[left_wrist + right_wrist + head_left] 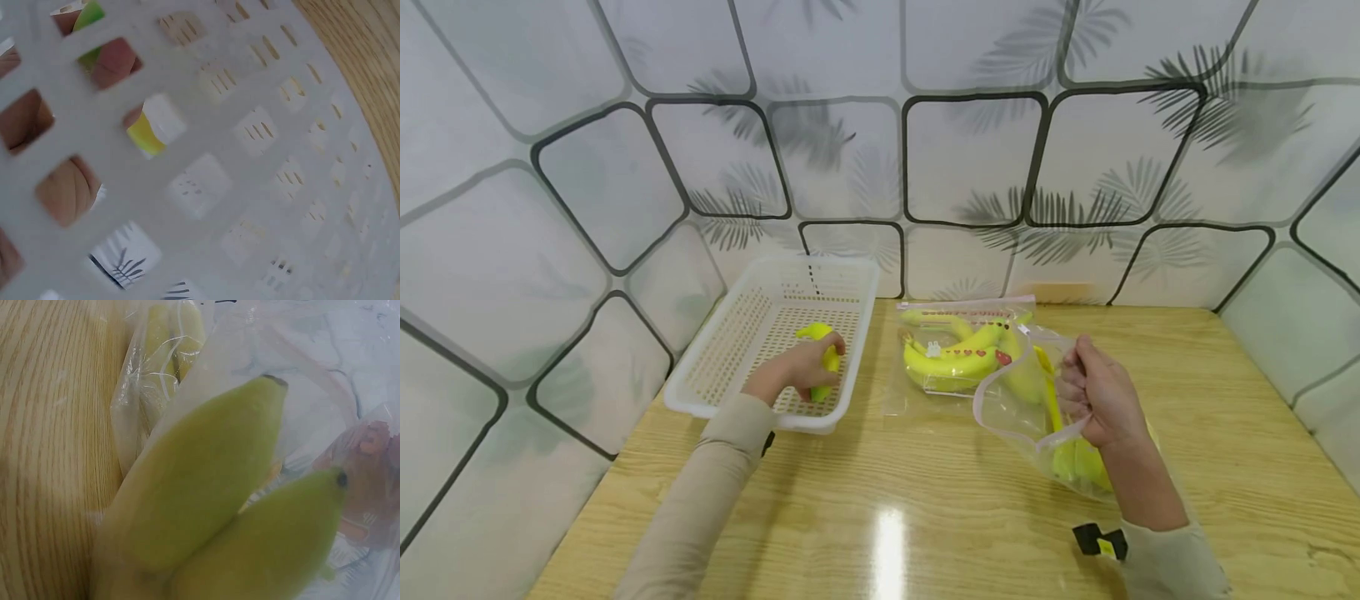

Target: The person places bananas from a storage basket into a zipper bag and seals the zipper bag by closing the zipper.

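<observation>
My left hand [797, 367] reaches into the white plastic basket [688, 407] and grips a yellow banana [817, 331] with greenish ends, near the basket's right wall. Through the basket's holes, the left wrist view shows parts of the hand [69, 190] and a bit of the banana [145, 135]. At the right, my right hand [1097, 392] pinches the rim of a clear zip bag [1011, 404], whose mouth gapes toward the left. Several bananas [1078, 462] lie inside this bag; two of their tips [206, 475] fill the right wrist view.
Behind the held bag, a second clear zip bag [898, 400] with a pink zip strip and printed red hearts lies flat with bananas [951, 367] in it. The wooden table [820, 517] meets patterned walls [842, 167] at the back and sides.
</observation>
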`<control>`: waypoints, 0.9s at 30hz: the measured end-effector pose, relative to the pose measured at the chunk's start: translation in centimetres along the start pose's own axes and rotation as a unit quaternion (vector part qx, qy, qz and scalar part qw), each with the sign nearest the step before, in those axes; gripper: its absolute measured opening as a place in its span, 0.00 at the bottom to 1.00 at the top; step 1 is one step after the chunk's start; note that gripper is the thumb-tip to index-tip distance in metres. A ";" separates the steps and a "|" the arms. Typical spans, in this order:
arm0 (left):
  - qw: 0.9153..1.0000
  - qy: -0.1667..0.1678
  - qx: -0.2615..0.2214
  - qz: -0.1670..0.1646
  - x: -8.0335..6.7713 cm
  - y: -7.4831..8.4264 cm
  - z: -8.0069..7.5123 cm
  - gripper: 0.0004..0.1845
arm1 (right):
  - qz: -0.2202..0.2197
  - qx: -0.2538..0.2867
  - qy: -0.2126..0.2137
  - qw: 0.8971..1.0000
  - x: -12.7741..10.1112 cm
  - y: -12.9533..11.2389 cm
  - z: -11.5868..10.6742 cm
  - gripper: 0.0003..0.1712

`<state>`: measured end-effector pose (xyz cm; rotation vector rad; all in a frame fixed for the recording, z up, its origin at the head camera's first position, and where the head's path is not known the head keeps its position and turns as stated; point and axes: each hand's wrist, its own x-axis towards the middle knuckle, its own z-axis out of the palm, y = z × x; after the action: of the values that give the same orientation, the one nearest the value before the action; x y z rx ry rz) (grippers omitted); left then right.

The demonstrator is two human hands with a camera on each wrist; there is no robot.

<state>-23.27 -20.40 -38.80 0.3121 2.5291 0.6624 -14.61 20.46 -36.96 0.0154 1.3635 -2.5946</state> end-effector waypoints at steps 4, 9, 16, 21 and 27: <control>1.000 0.010 -0.014 0.014 -0.4 -0.3 -0.2 0.27 | -0.001 0.001 -0.002 1.000 0.0 0.0 0.0 0.22; 0.999 0.022 -0.035 0.015 -0.8 -0.6 -0.5 0.26 | -0.001 -0.007 -0.002 1.000 0.0 0.2 0.0 0.22; 0.998 0.042 -0.048 0.027 -1.4 -0.7 -1.5 0.24 | -0.001 -0.020 -0.002 1.000 0.0 0.3 0.1 0.23; 0.996 0.063 -0.060 0.036 -1.8 -0.5 -2.0 0.24 | 0.000 -0.021 -0.001 1.000 0.1 0.3 0.2 0.22; 0.991 0.103 -0.071 0.050 -2.4 0.6 -2.8 0.24 | -0.002 -0.026 0.005 1.000 0.0 0.3 0.2 0.22</control>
<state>-22.65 -21.79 -35.35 0.3366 2.6544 0.9538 -14.59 20.16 -37.07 0.0187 1.4346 -2.5658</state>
